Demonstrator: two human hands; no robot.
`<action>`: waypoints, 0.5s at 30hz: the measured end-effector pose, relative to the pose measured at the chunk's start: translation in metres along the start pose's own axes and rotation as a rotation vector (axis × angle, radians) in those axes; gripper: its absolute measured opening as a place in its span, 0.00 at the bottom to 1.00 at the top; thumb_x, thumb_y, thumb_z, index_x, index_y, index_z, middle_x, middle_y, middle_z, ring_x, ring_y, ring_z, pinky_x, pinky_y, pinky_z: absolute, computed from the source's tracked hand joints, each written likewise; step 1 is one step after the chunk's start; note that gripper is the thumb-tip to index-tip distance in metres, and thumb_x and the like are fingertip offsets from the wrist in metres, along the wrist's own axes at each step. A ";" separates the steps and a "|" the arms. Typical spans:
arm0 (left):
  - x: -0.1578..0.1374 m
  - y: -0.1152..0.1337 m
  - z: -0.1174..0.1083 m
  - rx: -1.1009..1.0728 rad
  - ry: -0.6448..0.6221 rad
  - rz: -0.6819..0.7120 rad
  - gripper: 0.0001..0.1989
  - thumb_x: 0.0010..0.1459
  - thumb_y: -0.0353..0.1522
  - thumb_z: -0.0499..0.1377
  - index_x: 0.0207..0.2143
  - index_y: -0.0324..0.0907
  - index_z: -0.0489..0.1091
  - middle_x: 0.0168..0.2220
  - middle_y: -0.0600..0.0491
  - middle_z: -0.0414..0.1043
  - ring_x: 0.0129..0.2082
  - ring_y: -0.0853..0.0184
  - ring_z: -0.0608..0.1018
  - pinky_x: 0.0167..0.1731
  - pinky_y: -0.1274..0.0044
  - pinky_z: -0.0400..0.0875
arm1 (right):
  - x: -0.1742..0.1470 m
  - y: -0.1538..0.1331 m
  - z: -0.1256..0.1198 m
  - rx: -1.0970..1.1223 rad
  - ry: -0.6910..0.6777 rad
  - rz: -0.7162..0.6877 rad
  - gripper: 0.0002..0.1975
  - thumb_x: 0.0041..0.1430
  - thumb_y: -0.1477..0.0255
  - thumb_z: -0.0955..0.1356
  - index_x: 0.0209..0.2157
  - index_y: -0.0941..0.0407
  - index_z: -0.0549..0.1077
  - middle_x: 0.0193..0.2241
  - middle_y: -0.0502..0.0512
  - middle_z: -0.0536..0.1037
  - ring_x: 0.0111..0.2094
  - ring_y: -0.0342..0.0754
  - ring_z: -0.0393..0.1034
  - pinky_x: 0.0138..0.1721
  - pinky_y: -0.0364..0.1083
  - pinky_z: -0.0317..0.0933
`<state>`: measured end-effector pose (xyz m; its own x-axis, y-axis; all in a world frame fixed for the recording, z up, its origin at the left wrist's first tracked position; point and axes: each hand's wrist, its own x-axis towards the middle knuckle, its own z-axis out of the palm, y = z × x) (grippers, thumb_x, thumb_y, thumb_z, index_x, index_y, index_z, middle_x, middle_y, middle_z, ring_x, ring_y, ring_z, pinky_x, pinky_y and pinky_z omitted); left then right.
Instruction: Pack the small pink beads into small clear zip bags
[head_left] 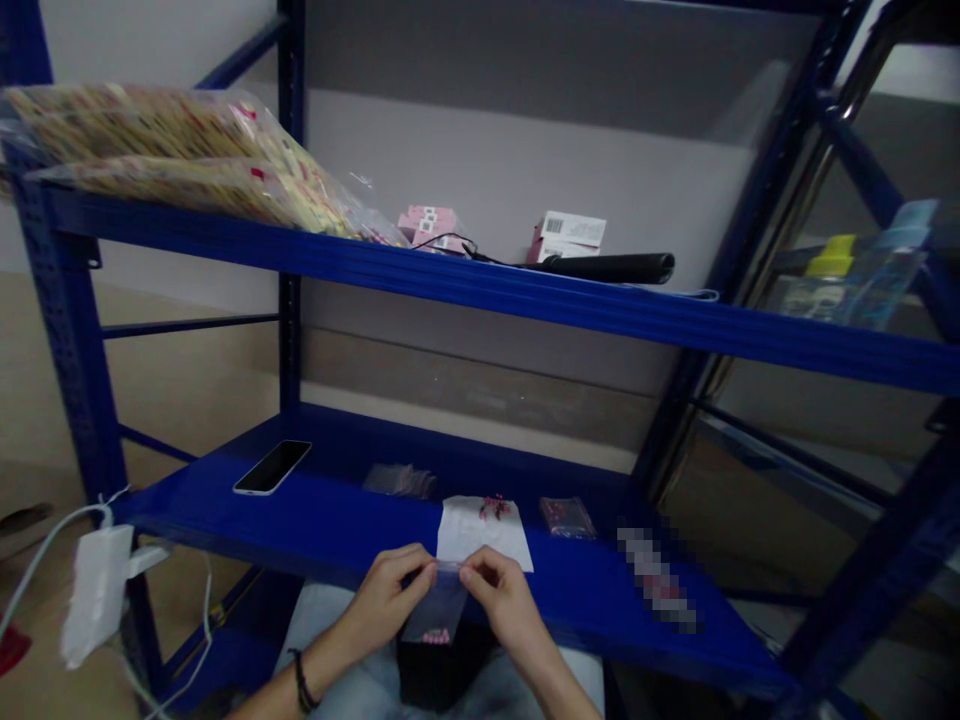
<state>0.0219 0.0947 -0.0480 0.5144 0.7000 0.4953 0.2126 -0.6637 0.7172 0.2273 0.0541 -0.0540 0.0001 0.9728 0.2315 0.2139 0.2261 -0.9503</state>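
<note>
A small clear plastic bag (444, 606) hangs between my two hands, with several tiny pink pieces at its bottom. My left hand (394, 590) pinches the bag's top edge at the left corner. At the right corner, my right hand (501, 598) pinches the same edge between thumb and finger. Just beyond my hands lies a white sheet of paper (461, 530) on the blue shelf. A little heap of pink and dark pieces (495, 507) rests on the paper. Too small to tell is what exactly these pieces are.
Filled clear bags (568, 518) lie right of the paper, and flat bags (400, 480) lie left. A phone (274, 467) is farther left on the lower shelf (337, 530). The upper shelf's edge (480, 282) crosses ahead, bearing large packed bags (172, 150) and boxes (568, 236).
</note>
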 end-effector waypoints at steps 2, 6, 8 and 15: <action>0.000 -0.002 0.003 -0.013 0.019 -0.015 0.19 0.68 0.38 0.52 0.27 0.40 0.71 0.27 0.53 0.72 0.29 0.67 0.74 0.31 0.78 0.61 | 0.001 0.003 -0.001 0.008 -0.014 0.007 0.17 0.56 0.58 0.71 0.28 0.58 0.73 0.23 0.49 0.69 0.28 0.43 0.60 0.31 0.42 0.52; -0.003 0.003 0.004 -0.017 -0.023 -0.040 0.14 0.66 0.36 0.55 0.29 0.40 0.74 0.28 0.53 0.74 0.31 0.67 0.75 0.33 0.79 0.62 | -0.003 0.002 -0.001 -0.003 -0.079 -0.005 0.16 0.57 0.59 0.71 0.30 0.58 0.73 0.23 0.47 0.67 0.27 0.42 0.59 0.31 0.42 0.51; -0.005 0.008 0.005 -0.010 -0.041 -0.046 0.13 0.66 0.36 0.56 0.31 0.41 0.75 0.29 0.53 0.75 0.32 0.67 0.75 0.33 0.79 0.62 | -0.006 -0.003 0.000 -0.024 -0.090 -0.022 0.15 0.58 0.59 0.70 0.30 0.58 0.73 0.23 0.47 0.67 0.27 0.42 0.59 0.31 0.42 0.51; -0.008 0.011 0.008 -0.024 -0.107 0.013 0.18 0.67 0.38 0.54 0.28 0.40 0.75 0.28 0.52 0.75 0.30 0.67 0.75 0.32 0.78 0.62 | -0.015 -0.021 0.004 -0.185 -0.160 -0.123 0.15 0.60 0.61 0.70 0.27 0.58 0.75 0.27 0.49 0.71 0.31 0.43 0.64 0.33 0.42 0.54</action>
<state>0.0267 0.0796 -0.0479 0.6033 0.6582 0.4504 0.1856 -0.6651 0.7234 0.2191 0.0348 -0.0385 -0.1878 0.9375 0.2930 0.3772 0.3443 -0.8597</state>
